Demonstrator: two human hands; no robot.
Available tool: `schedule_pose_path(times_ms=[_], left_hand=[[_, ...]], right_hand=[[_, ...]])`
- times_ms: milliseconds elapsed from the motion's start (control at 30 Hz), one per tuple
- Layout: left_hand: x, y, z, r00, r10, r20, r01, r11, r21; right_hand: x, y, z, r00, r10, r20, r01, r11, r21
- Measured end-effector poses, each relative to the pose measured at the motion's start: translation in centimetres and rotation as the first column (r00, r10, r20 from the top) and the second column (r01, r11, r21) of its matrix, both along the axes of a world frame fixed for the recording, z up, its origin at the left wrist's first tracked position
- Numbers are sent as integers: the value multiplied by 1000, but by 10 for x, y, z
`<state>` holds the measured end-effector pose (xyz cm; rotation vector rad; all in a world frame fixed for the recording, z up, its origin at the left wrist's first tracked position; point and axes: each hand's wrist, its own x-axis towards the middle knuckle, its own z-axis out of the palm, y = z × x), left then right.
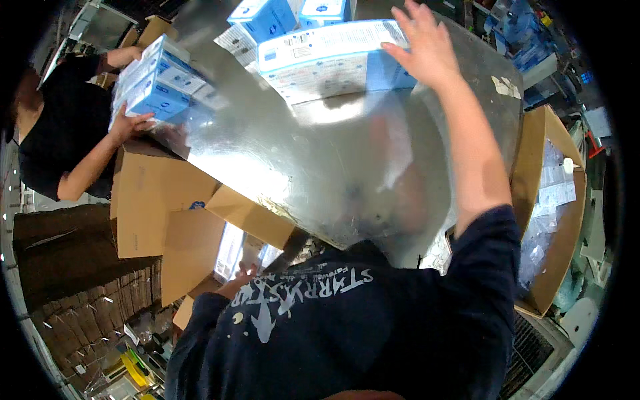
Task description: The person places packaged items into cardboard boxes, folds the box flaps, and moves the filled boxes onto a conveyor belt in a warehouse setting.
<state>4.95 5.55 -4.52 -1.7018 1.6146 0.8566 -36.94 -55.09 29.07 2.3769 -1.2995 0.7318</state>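
in the head view, the only one i have, i look down past a dark shirt [400, 333] onto a shiny metal bench [320, 160]. my right hand [430, 57] is stretched out to the far side, set at the right end of a long blue-and-white box [320, 79]. its fingers are spread well apart, with the thumb reaching over the top edge of the box, and they are not closed around it. that long box lies across the far part of the bench, and just behind it i see two smaller blue-and-white boxes [263, 20].

my left hand [235, 283] is low on the left, at an open carton [250, 217] beside the near edge of the bench. a pale box [230, 248] sits inside, next to the fingertips; the sleeve and shadow hide a good deal there, so i cannot tell whether those fingers are apart or clamped on anything.

at the far left a co-worker [70, 120] in black holds a stack of blue-and-white boxes [157, 87] between two hands. on my right, beside the bench, stands another open carton [529, 150] with clear plastic bags [543, 220] inside.
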Motion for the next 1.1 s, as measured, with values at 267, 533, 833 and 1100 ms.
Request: schedule_pose_path(times_ms=[267,533,833,1100], left_hand=[[-30,-7,-9,943,328,-51,-315,933,172],[-39,-67,125,616,671,-412,-768,627,-128],[-34,-148,197,381,588,-714,-913,361,-190],[-63,-195,233,481,601,-638,-868,430,-250]], right_hand=[[2,103,-23,994,92,-50,-76,964,256],[-61,200,-4,943,226,244,-319,819,477],[-109,127,-21,903,-101,417,-128,865,486],[-66,36,-28,905,1,425,-233,838,494]])
